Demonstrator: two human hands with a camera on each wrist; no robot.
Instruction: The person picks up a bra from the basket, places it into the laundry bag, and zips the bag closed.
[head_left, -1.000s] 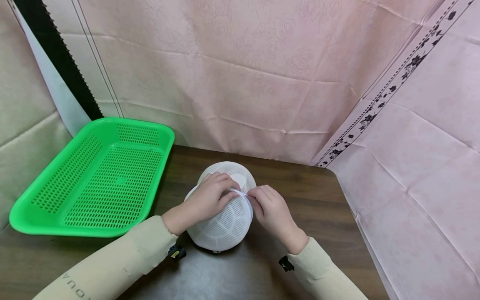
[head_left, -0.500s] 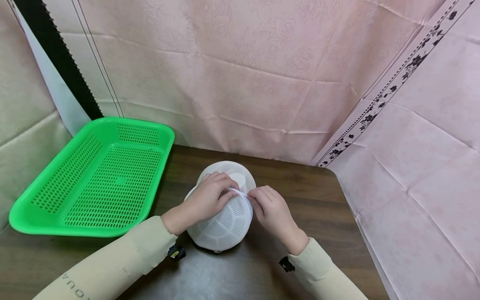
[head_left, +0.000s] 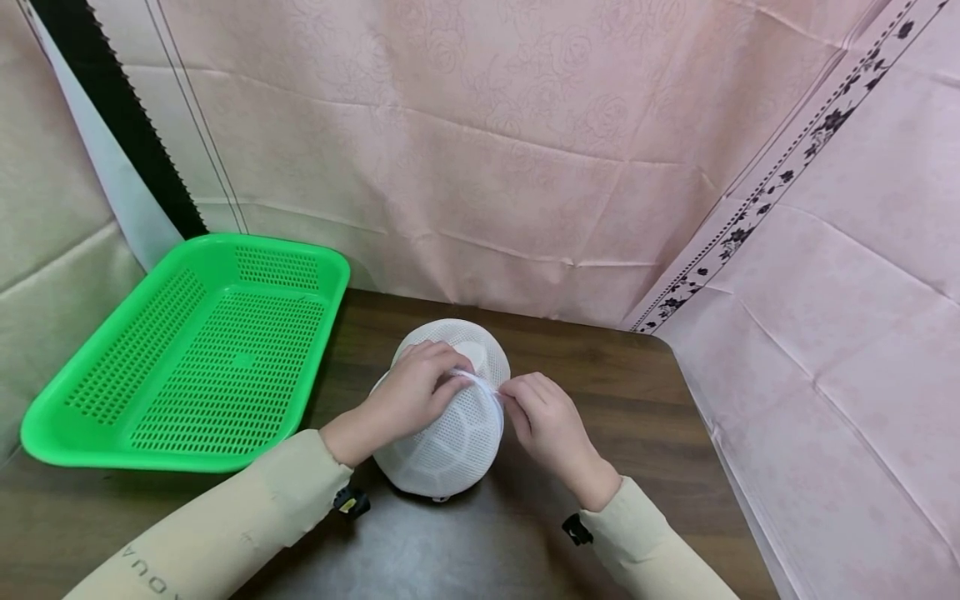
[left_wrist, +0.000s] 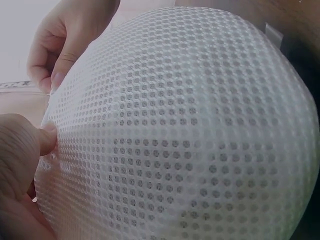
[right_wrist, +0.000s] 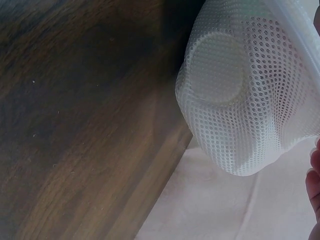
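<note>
A white mesh laundry bag (head_left: 442, 458), rounded and puffed out, stands on the table between both hands. A smooth white band, which looks like a zipper, runs across its top toward the right side. My left hand (head_left: 412, 387) lies over the top and pinches the band between thumb and fingers; its thumb (left_wrist: 47, 139) presses the mesh in the left wrist view. At the right end of the band, my right hand (head_left: 551, 425) pinches a small part, too hidden to identify. In the right wrist view, a round pale patch shows on the mesh bag (right_wrist: 217, 67).
A green perforated plastic basket (head_left: 240, 362) stands to the left, close to the left sleeve. The brown wooden table (head_left: 622, 417) ends at a pale pink patterned cloth (head_left: 480, 167) behind and at the right.
The left hand has shifted slightly left and back, and the right hand slightly right, so the gap between them is a little wider. The bag has tilted very slightly with them.
</note>
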